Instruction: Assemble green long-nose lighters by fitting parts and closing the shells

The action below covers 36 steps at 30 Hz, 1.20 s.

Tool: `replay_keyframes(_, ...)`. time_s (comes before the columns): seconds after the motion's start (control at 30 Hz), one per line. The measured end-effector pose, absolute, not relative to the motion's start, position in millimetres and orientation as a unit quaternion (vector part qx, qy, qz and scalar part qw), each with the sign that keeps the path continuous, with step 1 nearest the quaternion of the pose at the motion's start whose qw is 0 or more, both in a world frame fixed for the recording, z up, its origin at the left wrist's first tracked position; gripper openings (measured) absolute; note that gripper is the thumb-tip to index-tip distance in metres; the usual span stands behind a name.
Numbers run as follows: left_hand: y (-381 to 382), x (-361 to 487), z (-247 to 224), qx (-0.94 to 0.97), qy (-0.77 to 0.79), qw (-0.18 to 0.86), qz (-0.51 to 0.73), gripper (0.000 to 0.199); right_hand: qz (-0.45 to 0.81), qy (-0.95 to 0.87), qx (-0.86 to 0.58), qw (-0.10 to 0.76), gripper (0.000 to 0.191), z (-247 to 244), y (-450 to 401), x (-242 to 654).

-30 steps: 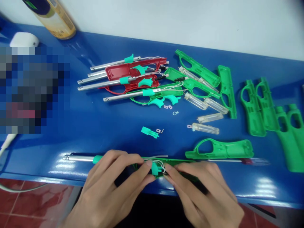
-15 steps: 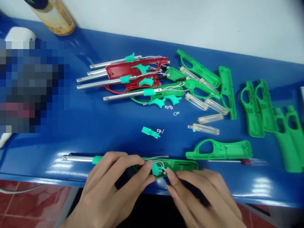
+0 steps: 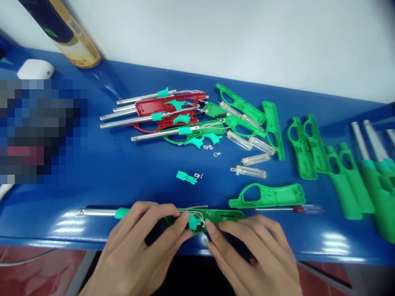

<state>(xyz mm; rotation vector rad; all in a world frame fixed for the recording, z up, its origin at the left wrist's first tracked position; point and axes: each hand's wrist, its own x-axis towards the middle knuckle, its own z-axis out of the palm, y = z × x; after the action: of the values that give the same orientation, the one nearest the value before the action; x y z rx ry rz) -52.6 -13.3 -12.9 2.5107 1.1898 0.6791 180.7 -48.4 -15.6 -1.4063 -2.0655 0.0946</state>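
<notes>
Near the table's front edge lies a green lighter casing half (image 3: 233, 215), its open side up. A silver metal tube (image 3: 97, 212) with a teal collar (image 3: 121, 213) reaches out from it to the left. My left hand (image 3: 145, 242) is closed over the casing's front part, thumb and fingers beside a teal trigger (image 3: 194, 222). White wires (image 3: 197, 213) loop over this trigger. My right hand (image 3: 253, 242) has its thumb and forefinger at the wire end by the trigger, other fingers along the casing. What its fingertips pinch is mostly hidden.
Another green casing half (image 3: 277, 195) and a red-collared screwdriver (image 3: 298, 209) lie just behind my right hand. Further back are clear fuel tanks (image 3: 254, 172), red casing halves (image 3: 152, 105) and several metal tubes. Finished-looking green lighters (image 3: 379, 197) lie right; a bottle (image 3: 83, 51) stands at back left.
The camera view has shifted, bringing more green lighters in at the right edge. Both hands keep nearly the same hold around the trigger and wires.
</notes>
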Motion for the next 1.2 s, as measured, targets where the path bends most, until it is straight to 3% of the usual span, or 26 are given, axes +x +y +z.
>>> replay_keyframes(0.1,-14.9,-56.0,-13.8,0.875,0.414,0.125,0.219,0.026,0.034,-0.797,-0.535,0.277,0.021,-5.2,-42.5,203.8)
replay_keyframes(0.23,-10.6,-57.8,-6.1,0.857,0.449,0.097,0.233,0.028,-0.061,-0.809,-0.543,0.217,0.031,5.0,-24.4,235.9)
replay_keyframes(0.4,15.8,-47.7,10.8,0.851,0.457,0.046,0.256,0.033,-0.109,-0.801,-0.557,0.191,0.026,11.6,6.4,252.0)
replay_keyframes(0.77,59.8,-17.8,8.0,0.876,0.415,0.061,0.238,0.022,-0.104,-0.863,-0.484,0.105,0.023,31.8,51.0,273.1)
replay_keyframes(0.97,74.6,1.9,9.2,0.889,0.406,0.031,0.209,0.029,-0.102,-0.875,-0.467,0.076,0.019,22.3,59.6,292.5)
replay_keyframes(1.2,90.1,25.6,10.8,0.905,0.395,-0.018,0.157,0.016,-0.143,-0.880,-0.450,0.060,0.012,11.8,68.5,289.5)
